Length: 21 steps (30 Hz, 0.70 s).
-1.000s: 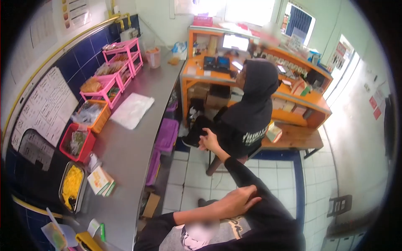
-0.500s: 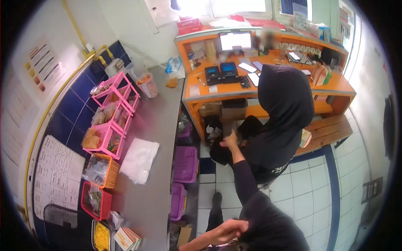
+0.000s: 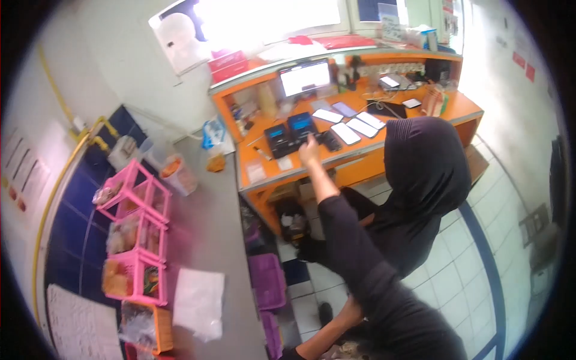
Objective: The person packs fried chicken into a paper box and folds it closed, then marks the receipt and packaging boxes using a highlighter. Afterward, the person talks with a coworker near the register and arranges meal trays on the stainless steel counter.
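My right hand (image 3: pixel 310 151) reaches forward to the front edge of the orange desk (image 3: pixel 354 153), close to two black card terminals (image 3: pixel 300 127); its fingers are blurred, and contact cannot be made out. Low in the view, my left hand (image 3: pixel 351 312) is beside my right sleeve, its fingers mostly hidden. Several phones (image 3: pixel 363 126) lie to the right of the terminals, before a lit monitor (image 3: pixel 305 78). A person in a black hood (image 3: pixel 426 174) sits just right of my outstretched arm.
A grey metal counter (image 3: pixel 210 240) runs along the left, holding pink racks (image 3: pixel 141 240), a white plastic sheet (image 3: pixel 199 303), an orange basket (image 3: pixel 157 327) and a tub (image 3: pixel 180 175). Purple bins (image 3: pixel 267 281) are beneath it. A wooden bench (image 3: pixel 477 165) is behind the person.
My right hand has moved forward and up to the desk by the terminals. The view has shifted toward the desk, and the seated person now appears further right.
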Available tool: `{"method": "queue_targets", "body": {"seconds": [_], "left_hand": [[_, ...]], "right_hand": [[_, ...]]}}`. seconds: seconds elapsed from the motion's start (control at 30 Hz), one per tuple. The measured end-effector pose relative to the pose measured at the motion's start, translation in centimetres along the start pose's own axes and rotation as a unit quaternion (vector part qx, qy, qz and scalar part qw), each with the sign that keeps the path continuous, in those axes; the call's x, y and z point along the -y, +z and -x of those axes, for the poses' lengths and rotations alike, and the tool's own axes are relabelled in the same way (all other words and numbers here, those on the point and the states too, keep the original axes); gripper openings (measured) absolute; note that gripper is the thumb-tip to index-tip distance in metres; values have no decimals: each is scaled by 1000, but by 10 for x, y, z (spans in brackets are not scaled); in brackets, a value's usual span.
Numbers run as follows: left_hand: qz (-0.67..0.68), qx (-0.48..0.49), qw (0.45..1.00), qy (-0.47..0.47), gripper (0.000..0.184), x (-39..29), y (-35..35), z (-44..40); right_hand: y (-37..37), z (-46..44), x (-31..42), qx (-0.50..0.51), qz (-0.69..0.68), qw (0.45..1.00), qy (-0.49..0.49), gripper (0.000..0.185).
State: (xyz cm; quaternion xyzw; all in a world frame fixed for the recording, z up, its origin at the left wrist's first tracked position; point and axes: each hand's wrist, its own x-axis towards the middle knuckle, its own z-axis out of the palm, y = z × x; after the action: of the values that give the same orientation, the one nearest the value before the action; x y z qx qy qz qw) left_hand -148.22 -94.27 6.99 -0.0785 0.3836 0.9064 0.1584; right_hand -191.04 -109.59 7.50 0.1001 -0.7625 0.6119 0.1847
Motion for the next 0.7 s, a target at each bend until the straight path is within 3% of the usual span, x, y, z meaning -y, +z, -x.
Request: {"method": "queue_targets", "body": {"seconds": [0.07, 0.17, 0.27, 0.4, 0.57, 0.63, 0.7], "left_hand": [[-12, 64, 996, -56, 37, 11, -13, -12], [-34, 127, 987, -91, 36, 10, -29, -8], [-57, 170, 980, -81, 35, 3, -46, 0], [-79, 178, 980, -49, 34, 0, -65, 6], [-172, 30, 983, 51, 33, 6, -88, -8], [-256, -88, 955, 122, 33, 5, -95, -16], [-333, -190, 904, 189, 33, -7, -99, -20]], "right_hand": [[-17, 51, -27, 100, 157, 971, 150, 64], [-42, 93, -68, 185, 218, 915, 285, 71], [-24, 116, -159, 208, 264, 898, 285, 70], [-14, 124, -210, 247, 256, 880, 315, 71], [4, 114, -237, 249, 261, 882, 303, 71], [9, 103, -235, 244, 264, 882, 305, 72], [6, 90, -223, 300, 317, 848, 301, 73]]}}
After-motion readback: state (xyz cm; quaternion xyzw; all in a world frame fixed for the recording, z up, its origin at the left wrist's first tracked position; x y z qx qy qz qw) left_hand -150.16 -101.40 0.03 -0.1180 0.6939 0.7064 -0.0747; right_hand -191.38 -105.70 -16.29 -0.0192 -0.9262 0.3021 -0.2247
